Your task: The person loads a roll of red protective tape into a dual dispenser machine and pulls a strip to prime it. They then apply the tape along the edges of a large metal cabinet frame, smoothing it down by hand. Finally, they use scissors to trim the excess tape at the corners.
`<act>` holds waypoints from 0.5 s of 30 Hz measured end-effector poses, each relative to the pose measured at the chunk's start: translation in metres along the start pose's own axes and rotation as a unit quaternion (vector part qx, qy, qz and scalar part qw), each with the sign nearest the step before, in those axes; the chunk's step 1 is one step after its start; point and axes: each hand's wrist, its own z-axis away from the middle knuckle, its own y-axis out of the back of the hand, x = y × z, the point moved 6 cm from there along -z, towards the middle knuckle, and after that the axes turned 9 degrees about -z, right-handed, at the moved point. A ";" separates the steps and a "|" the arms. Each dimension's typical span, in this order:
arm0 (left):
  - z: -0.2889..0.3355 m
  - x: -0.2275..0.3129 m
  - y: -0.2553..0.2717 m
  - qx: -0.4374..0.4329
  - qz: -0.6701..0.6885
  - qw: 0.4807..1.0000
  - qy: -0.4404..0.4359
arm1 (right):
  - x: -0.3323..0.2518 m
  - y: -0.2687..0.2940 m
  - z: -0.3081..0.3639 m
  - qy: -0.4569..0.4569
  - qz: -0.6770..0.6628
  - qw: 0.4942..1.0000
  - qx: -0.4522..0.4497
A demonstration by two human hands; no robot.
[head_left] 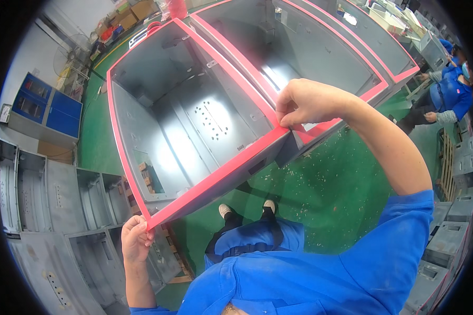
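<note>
In front of me a large grey metal cabinet point(178, 105) lies with its open side up, its rim lined with pinkish-red tape point(210, 182). My left hand point(135, 239) is at the near left corner, fingers closed in a pinch on the tape there. At the near right corner my right hand point(305, 105) bends down from a raised arm, thumb and forefinger pinched on the tape. The fingertips cover what lies directly beneath them. Inside the cabinet are a cluster of small holes and a rectangular cutout.
A second taped cabinet point(320, 47) stands close against the right side, with another beyond it. Grey metal housings point(92, 262) are stacked at left, more point(446, 239) at right. A blue cupboard point(63, 113) stands far left. A co-worker point(449, 94) in blue is at far right.
</note>
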 end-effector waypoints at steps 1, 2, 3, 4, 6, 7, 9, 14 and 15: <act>0.000 0.000 0.001 0.001 -0.001 1.000 0.000 | 0.000 0.000 0.000 0.000 0.000 1.000 0.000; 0.000 -0.001 0.002 0.002 -0.002 1.000 0.001 | 0.001 0.000 0.000 0.002 0.001 1.000 0.001; 0.000 -0.001 0.002 0.003 -0.003 1.000 0.001 | 0.001 0.000 -0.001 0.004 0.001 1.000 0.003; 0.000 -0.001 0.002 0.001 -0.003 1.000 0.001 | 0.002 0.000 -0.001 0.006 0.002 1.000 0.004; 0.000 0.000 0.000 -0.004 -0.002 1.000 0.001 | 0.002 -0.001 -0.001 0.009 0.007 1.000 0.001; 0.000 0.001 0.000 -0.002 -0.001 1.000 0.000 | 0.002 -0.001 -0.001 0.010 0.009 1.000 -0.001; 0.000 0.001 -0.001 0.002 0.000 1.000 0.000 | 0.002 -0.001 0.000 0.004 0.006 1.000 -0.001; 0.000 -0.002 0.002 0.009 0.002 1.000 0.005 | 0.003 -0.002 -0.002 -0.006 0.003 1.000 -0.002; 0.000 -0.002 0.002 0.011 0.003 1.000 0.004 | 0.002 -0.002 -0.002 -0.006 0.002 1.000 -0.003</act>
